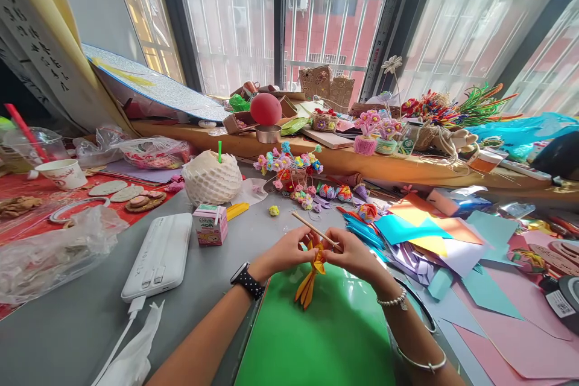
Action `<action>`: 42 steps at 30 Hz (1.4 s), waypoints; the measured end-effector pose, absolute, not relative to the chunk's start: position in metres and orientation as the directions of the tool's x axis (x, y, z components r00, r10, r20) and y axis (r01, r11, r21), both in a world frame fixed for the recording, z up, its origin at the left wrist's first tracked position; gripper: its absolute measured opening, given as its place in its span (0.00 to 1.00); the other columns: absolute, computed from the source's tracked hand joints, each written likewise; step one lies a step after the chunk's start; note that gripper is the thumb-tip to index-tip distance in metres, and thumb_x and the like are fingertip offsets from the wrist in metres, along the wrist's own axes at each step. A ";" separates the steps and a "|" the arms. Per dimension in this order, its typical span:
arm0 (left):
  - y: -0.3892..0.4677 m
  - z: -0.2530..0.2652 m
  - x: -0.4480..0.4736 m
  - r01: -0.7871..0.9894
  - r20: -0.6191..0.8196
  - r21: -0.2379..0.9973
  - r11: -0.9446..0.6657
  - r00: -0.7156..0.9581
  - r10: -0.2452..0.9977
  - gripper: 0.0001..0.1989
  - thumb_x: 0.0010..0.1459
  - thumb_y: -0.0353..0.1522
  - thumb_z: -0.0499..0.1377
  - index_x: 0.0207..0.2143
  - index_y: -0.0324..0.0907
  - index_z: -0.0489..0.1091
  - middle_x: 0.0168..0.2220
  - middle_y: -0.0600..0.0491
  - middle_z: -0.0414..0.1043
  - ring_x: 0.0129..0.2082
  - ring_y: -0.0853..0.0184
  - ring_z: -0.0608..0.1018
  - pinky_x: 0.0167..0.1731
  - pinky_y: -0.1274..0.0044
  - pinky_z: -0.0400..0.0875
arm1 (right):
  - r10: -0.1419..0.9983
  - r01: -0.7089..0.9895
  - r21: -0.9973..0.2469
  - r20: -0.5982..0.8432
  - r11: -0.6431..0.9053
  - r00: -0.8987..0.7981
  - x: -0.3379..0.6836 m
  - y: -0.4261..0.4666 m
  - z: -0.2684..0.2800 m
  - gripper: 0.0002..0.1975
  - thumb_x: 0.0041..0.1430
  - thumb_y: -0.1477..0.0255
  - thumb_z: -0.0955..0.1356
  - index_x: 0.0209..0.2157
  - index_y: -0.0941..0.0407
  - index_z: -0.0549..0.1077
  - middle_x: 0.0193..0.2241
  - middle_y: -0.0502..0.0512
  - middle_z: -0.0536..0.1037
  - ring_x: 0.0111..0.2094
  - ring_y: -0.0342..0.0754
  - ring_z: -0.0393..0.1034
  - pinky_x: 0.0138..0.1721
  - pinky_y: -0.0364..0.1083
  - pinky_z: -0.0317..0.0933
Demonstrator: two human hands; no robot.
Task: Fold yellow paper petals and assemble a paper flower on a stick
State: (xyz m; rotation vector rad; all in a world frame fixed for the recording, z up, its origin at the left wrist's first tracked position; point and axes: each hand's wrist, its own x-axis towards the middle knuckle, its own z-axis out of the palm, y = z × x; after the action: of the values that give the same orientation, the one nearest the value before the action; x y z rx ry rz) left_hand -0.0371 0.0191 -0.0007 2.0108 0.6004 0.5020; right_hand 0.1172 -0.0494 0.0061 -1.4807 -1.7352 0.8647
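Over the green board, both my hands close on a folded orange paper flower whose long pointed petals hang downward. My left hand pinches it from the left side, fingertips bent inward. My right hand pinches the other side and also keeps a thin wooden stick against its fingers. That stick slants up to the left, above the flower. The fingertips partly cover the flower's upper part, so its folds there are hard to make out.
Left of the board lie a white power bank, a small pink carton and a netted coconut. Behind stand wire flowers. Coloured paper sheets spread on the right, beside blue paper strips. A cluttered windowsill runs behind.
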 end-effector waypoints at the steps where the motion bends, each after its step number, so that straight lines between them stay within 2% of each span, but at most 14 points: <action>1: 0.019 -0.001 -0.037 0.216 0.115 0.865 -0.453 0.793 0.598 0.09 0.46 0.32 0.54 0.32 0.38 0.63 0.30 0.54 0.64 0.27 0.72 0.65 0.27 0.81 0.62 | 0.992 0.538 -0.834 0.080 0.122 -0.100 0.117 -0.049 0.005 0.05 0.44 0.73 0.64 0.23 0.58 0.62 0.21 0.46 0.64 0.22 0.39 0.55 0.21 0.38 0.49; 8: 0.017 0.001 -0.035 0.237 0.193 0.811 -0.534 0.754 0.628 0.06 0.46 0.29 0.53 0.30 0.38 0.64 0.30 0.53 0.66 0.29 0.71 0.68 0.27 0.81 0.63 | 0.990 0.640 -0.761 0.139 0.104 0.005 0.111 -0.049 0.009 0.06 0.43 0.74 0.63 0.20 0.57 0.58 0.18 0.45 0.62 0.20 0.39 0.53 0.20 0.39 0.46; 15: 0.017 0.008 -0.040 0.160 0.140 0.882 -0.444 0.810 0.569 0.05 0.48 0.30 0.53 0.29 0.38 0.62 0.28 0.54 0.64 0.29 0.72 0.68 0.29 0.80 0.65 | 0.984 0.726 -0.674 0.176 0.134 -0.019 0.106 -0.054 0.017 0.05 0.44 0.75 0.62 0.19 0.56 0.58 0.16 0.46 0.63 0.18 0.39 0.53 0.19 0.39 0.45; 19: 0.014 0.010 -0.039 0.189 0.184 0.855 -0.484 0.760 0.623 0.04 0.47 0.30 0.54 0.25 0.39 0.62 0.26 0.56 0.63 0.28 0.72 0.66 0.28 0.81 0.62 | 0.980 0.792 -0.594 0.198 0.141 -0.026 0.104 -0.055 0.018 0.04 0.44 0.75 0.62 0.21 0.56 0.60 0.16 0.46 0.64 0.19 0.40 0.53 0.20 0.40 0.43; 23: 0.012 0.010 -0.037 0.192 0.186 0.858 -0.476 0.748 0.638 0.04 0.46 0.31 0.55 0.24 0.38 0.61 0.25 0.56 0.62 0.27 0.72 0.66 0.27 0.81 0.61 | 0.977 0.764 -0.620 0.206 0.178 -0.060 0.107 -0.054 0.016 0.02 0.45 0.75 0.62 0.25 0.56 0.62 0.20 0.48 0.67 0.20 0.40 0.55 0.21 0.40 0.45; 27: 0.017 0.005 -0.039 0.149 0.136 0.901 -0.408 0.796 0.590 0.04 0.47 0.31 0.53 0.27 0.39 0.61 0.26 0.56 0.62 0.27 0.73 0.67 0.28 0.81 0.63 | 0.980 0.753 -0.635 0.186 0.174 -0.069 0.108 -0.054 0.015 0.01 0.46 0.75 0.62 0.24 0.56 0.62 0.21 0.48 0.68 0.21 0.41 0.56 0.21 0.40 0.46; 33: 0.021 -0.001 -0.045 0.252 0.068 0.852 -0.460 0.817 0.572 0.05 0.45 0.30 0.53 0.28 0.39 0.63 0.26 0.58 0.62 0.26 0.73 0.64 0.25 0.82 0.59 | 0.991 0.794 -0.597 0.127 0.117 -0.051 0.103 -0.054 0.014 0.03 0.46 0.75 0.62 0.22 0.56 0.61 0.18 0.48 0.66 0.20 0.41 0.56 0.20 0.39 0.45; 42: 0.020 0.006 -0.041 0.320 0.000 0.836 -0.445 0.812 0.583 0.06 0.44 0.30 0.53 0.27 0.37 0.65 0.27 0.56 0.64 0.25 0.73 0.65 0.25 0.83 0.60 | 0.987 0.822 -0.559 0.162 0.108 -0.019 0.103 -0.055 0.016 0.03 0.45 0.76 0.62 0.20 0.57 0.61 0.18 0.48 0.68 0.19 0.39 0.56 0.20 0.39 0.44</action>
State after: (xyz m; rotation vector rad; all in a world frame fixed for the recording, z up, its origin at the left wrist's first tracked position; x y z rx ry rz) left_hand -0.0412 0.0197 0.0065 2.0689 0.6662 0.3592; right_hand 0.1035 -0.0553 0.0158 -1.7561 -1.8841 0.4236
